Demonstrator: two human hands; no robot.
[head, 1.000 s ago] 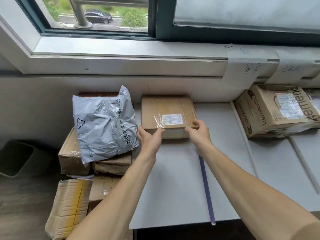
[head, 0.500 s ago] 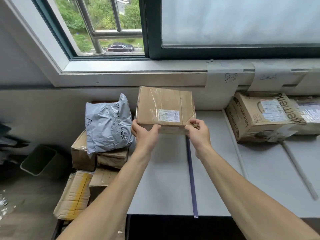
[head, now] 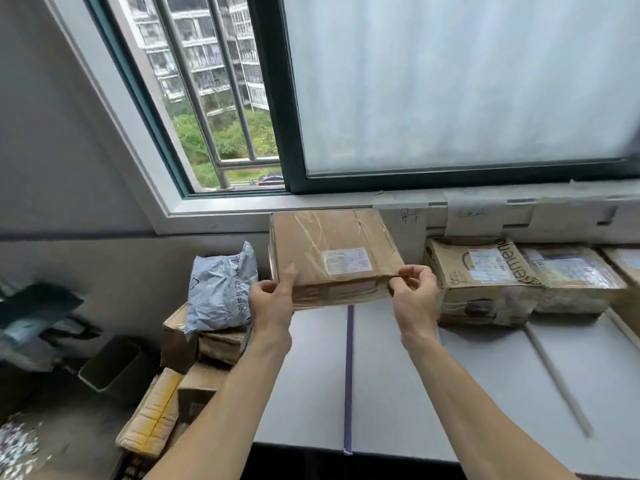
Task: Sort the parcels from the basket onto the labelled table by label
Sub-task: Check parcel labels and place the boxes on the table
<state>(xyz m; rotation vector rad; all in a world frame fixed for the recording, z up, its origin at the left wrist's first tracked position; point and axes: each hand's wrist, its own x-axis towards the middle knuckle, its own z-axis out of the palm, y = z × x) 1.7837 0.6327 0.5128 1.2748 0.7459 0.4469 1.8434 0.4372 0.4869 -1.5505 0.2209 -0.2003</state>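
The box point(head: 329, 251) is in the air over the far left corner of the table point(head: 398, 375); left hand point(head: 273, 303) grips its side, right hand point(head: 414, 296) only pinches a corner, so it may slip

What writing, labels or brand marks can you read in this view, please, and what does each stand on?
"emen", part of a large black brand word, on the printed carton.
Recycling triangle and a line of Chinese characters on the grey mailer bag: too blurred to read.
Shipping label on the held cardboard box: too small to read.
Handwritten paper tags: illegible.
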